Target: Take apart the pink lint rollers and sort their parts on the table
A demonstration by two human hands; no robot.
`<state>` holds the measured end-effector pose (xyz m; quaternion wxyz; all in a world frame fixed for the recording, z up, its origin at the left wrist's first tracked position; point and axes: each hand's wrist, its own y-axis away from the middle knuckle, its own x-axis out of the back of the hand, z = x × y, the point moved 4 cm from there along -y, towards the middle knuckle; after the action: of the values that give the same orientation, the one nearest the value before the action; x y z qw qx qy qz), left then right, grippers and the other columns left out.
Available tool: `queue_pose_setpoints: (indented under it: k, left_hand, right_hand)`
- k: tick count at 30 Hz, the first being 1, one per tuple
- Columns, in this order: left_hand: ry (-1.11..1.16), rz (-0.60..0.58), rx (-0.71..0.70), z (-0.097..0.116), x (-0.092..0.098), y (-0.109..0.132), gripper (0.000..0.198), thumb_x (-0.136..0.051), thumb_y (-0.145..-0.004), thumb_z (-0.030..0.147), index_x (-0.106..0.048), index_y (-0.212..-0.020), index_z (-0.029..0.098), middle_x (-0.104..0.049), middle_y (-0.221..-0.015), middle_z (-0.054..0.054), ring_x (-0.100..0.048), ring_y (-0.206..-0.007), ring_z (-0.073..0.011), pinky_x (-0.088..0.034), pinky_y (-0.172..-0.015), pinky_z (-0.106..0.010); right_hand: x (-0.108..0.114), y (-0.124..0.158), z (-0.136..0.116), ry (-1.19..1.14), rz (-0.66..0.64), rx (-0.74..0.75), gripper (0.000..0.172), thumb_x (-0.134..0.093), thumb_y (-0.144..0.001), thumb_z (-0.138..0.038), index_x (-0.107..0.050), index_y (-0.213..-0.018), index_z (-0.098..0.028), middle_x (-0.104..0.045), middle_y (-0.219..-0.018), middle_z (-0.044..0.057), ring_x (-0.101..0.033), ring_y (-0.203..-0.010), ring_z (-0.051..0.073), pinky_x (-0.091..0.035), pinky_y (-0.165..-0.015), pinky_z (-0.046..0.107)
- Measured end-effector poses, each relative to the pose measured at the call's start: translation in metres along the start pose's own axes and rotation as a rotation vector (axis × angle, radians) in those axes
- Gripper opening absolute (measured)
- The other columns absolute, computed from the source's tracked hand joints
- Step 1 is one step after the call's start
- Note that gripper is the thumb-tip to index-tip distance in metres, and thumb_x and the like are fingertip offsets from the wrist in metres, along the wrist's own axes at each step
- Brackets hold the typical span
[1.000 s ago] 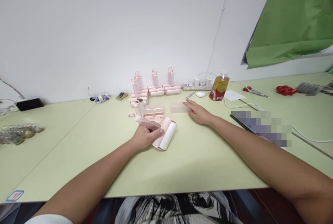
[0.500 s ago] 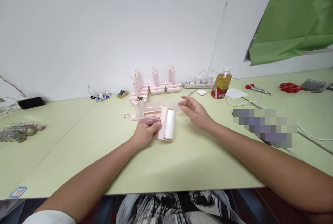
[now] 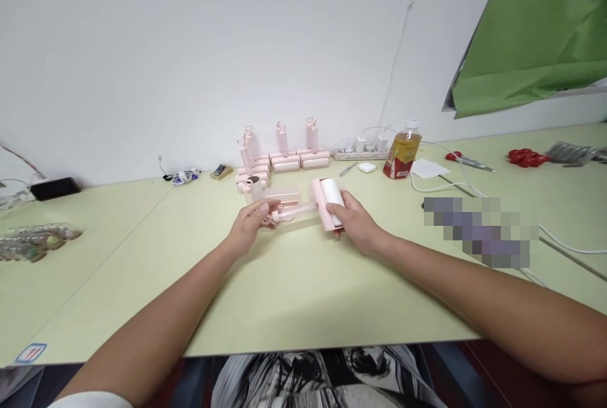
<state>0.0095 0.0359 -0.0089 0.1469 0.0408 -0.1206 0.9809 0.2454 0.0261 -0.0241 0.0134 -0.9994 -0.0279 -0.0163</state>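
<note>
A pink lint roller [image 3: 324,207] with a white roll is held just above the table between both my hands. My right hand [image 3: 356,221] grips its head from the right, thumb over the white roll. At the left, my left hand [image 3: 247,226] closes its fingers on the end of the clear pink handle. Behind the held roller lie another pink roller's clear cover [image 3: 281,193] and an upright clear handle with a grey roll [image 3: 257,188]. Several finished-looking pink lint rollers [image 3: 315,159] stand by the wall, handles up.
A power strip [image 3: 361,154] with plugs runs along the wall. Nearby are a snap-off knife [image 3: 348,169], a white square box [image 3: 367,167], a drink bottle [image 3: 402,152] and white paper [image 3: 429,169]. Cables cross the right side. Bagged items [image 3: 38,240] lie far left.
My right hand has come down and taken the roller's head. My left hand has slid from near the head to the handle's end. The roller has shifted right.
</note>
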Motion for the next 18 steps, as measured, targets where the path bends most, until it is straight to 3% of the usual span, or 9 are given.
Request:
queue_pose_setpoints:
  k: [3,6,9,14,18]
  left_hand:
    - [-0.188,0.025,0.001,0.009,-0.002,0.001,0.055,-0.061,-0.082,0.056,-0.062,-0.117,0.014,-0.066,-0.104,-0.012,-0.06,-0.075,-0.0156,-0.049,-0.06,-0.026]
    - [-0.414,-0.093,-0.063,0.019,-0.01,0.004,0.05,-0.06,-0.084,0.05,-0.06,-0.124,0.019,-0.064,-0.114,-0.011,-0.06,-0.081,-0.0164,-0.049,-0.063,-0.026]
    - [-0.634,-0.182,-0.122,0.028,-0.016,0.008,0.041,-0.06,-0.085,0.046,-0.064,-0.118,0.022,-0.066,-0.112,-0.008,-0.061,-0.084,-0.0177,-0.049,-0.07,-0.028]
    - [-0.547,-0.087,-0.264,0.05,-0.022,0.015,0.043,-0.057,-0.088,0.042,-0.055,-0.125,0.021,-0.06,-0.118,-0.01,-0.06,-0.095,-0.0206,-0.05,-0.074,-0.029]
    - [-0.499,-0.222,-0.339,0.061,-0.027,0.013,0.031,-0.059,-0.087,0.039,-0.06,-0.11,0.018,-0.059,-0.108,-0.009,-0.056,-0.093,-0.0187,-0.048,-0.077,-0.029]
  right_hand:
    - [-0.013,0.008,0.001,0.114,-0.08,0.096,0.042,-0.057,-0.084,-0.039,-0.044,-0.121,-0.024,-0.059,-0.095,0.004,-0.056,-0.074,0.019,-0.048,-0.054,0.029]
    - [-0.024,0.016,0.001,0.174,-0.115,0.197,0.049,-0.055,-0.086,-0.04,-0.039,-0.128,-0.022,-0.056,-0.117,0.009,-0.056,-0.099,0.024,-0.051,-0.075,0.036]
    - [-0.029,0.022,0.0,0.213,-0.151,0.256,0.051,-0.053,-0.089,-0.042,-0.035,-0.133,-0.022,-0.053,-0.127,0.011,-0.052,-0.112,0.027,-0.047,-0.088,0.041]
    - [-0.035,0.035,-0.005,0.342,-0.273,0.348,0.058,-0.053,-0.091,-0.045,-0.03,-0.14,-0.023,-0.054,-0.129,0.012,-0.053,-0.112,0.028,-0.042,-0.094,0.044]
    - [-0.042,0.045,-0.007,0.428,-0.339,0.454,0.061,-0.052,-0.091,-0.044,-0.027,-0.141,-0.019,-0.054,-0.127,0.014,-0.055,-0.105,0.028,-0.045,-0.087,0.042]
